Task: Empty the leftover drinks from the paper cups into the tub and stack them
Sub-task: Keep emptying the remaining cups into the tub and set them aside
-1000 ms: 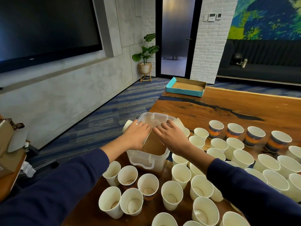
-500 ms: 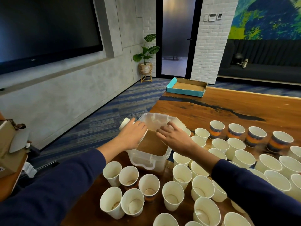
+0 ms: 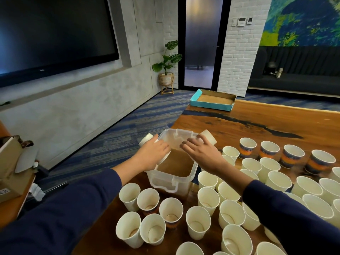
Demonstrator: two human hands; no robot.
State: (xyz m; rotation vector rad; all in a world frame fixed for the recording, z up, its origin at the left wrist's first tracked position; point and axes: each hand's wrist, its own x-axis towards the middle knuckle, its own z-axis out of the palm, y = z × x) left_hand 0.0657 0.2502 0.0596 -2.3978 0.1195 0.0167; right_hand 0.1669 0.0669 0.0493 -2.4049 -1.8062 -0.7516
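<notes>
At the centre of the frame, a clear rectangular plastic tub (image 3: 173, 173) holding brown liquid stands at the near-left edge of the wooden table (image 3: 257, 124). The left hand (image 3: 152, 153) grips a white paper cup (image 3: 146, 141) tipped over the tub's left rim. The right hand (image 3: 200, 153) grips another white paper cup (image 3: 208, 136) tipped over the right rim. Many upright white paper cups (image 3: 197, 222) crowd the lower and right parts of the frame.

Clear plastic tub (image 3: 166, 183), matt white paper cups (image 3: 197, 222), glossy wooden table (image 3: 257, 124).
</notes>
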